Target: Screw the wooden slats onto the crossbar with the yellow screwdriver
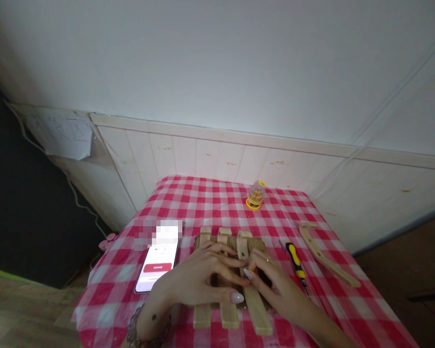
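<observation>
A wooden slatted frame lies on the red-and-white gingham tablecloth, with several pale slats across a darker brown piece. My left hand spreads over the slats, its fingertips reaching the middle one. My right hand presses in from the other side, fingers on the slat nearest it. The fingertips of both hands nearly meet, and they hide part of the frame. Anything small between them cannot be made out. A beaded bracelet circles my left wrist.
To the right lie a yellow-and-black screwdriver and a curved wooden strip. A yellow-based clear bit holder stands at the back. A smartphone lies left, partly pixelated. Panelled wall stands behind the table.
</observation>
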Tool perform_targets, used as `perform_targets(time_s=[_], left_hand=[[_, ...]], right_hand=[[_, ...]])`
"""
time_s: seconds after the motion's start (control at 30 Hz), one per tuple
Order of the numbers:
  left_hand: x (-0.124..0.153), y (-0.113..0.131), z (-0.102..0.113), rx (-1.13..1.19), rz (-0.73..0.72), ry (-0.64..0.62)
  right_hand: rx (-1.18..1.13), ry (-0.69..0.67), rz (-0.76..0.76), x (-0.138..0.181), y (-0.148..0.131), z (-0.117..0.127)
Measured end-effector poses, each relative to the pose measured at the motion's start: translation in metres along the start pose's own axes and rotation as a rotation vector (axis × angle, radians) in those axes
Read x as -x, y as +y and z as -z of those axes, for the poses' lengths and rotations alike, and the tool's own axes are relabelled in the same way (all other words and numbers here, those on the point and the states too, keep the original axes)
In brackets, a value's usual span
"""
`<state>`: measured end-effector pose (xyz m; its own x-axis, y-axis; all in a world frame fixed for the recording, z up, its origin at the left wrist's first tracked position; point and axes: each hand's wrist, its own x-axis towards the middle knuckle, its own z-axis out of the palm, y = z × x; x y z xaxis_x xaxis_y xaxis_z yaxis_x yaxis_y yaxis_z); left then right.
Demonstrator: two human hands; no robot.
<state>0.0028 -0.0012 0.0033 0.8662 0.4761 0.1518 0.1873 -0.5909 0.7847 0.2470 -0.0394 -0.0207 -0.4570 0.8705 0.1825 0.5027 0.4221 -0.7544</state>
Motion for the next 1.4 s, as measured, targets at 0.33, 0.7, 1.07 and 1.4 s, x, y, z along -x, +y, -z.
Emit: perform_targets(time_s=[0.33, 0.7, 1.07, 1.4], left_hand=[[-0.001, -0.001, 0.001, -0.038, -0.025, 0.004], [0.001, -0.003, -0.001, -0.057, 0.023, 0.014], [0.001, -0.003, 0.0, -0.054, -0.018, 0.006], [0.001, -0.005, -0.002, -0.04, -0.004, 0.02]], right_hand=[[-0.064, 0.026, -0.114, -0.002, -0.002, -0.001], [-0.037, 0.177, -0.134, -0.004, 0.004, 0.016], [0.671, 0.304, -0.535, 0.021, 0.072, 0.077], [0.438, 0.296, -0.448, 0.01, 0.056, 0.077]])
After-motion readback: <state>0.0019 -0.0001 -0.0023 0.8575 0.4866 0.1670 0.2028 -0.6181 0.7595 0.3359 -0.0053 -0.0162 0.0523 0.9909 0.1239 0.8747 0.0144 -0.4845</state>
